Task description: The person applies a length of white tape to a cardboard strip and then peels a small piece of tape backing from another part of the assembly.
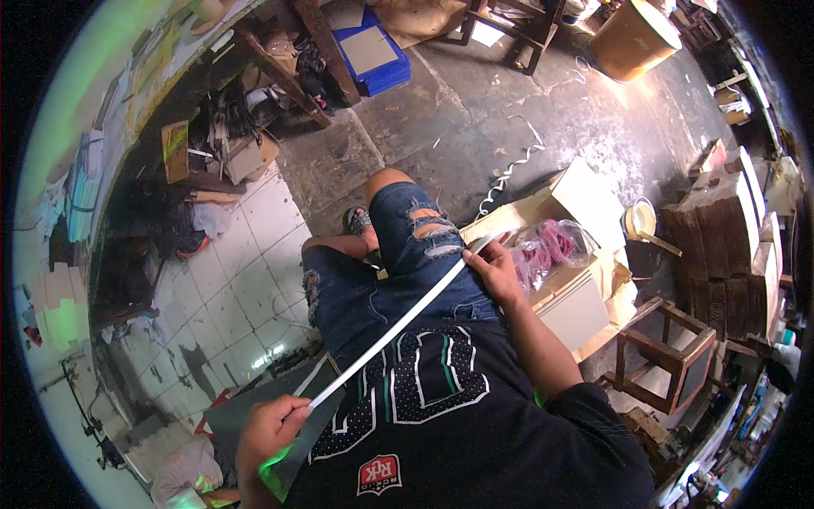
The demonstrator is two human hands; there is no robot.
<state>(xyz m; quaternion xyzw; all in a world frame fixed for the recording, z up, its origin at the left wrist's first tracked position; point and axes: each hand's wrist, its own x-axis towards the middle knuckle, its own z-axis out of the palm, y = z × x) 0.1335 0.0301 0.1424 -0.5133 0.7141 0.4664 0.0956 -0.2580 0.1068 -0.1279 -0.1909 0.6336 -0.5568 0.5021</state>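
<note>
A long, narrow white strip (398, 328) stretches taut on a slant across my lap and shirt. At its lower end, my left hand (273, 428) pinches it between thumb and fingers, near my left side. My right hand (496, 270) grips the strip close to its far end, above my right thigh. Just beyond that hand lies an opened cardboard box (581, 204). Clear plastic bags with pink-purple contents (551, 248) rest in it, beside a stack of flat beige boards (570, 318). What the strip is made of I cannot tell.
A curled white strip (509, 170) trails over the dark floor. To the right are a tub with a brush (642, 222), a wooden stool (670, 352) and stacked brown pieces (716, 254). A blue stack (373, 64) and a large drum (632, 41) stand farther off.
</note>
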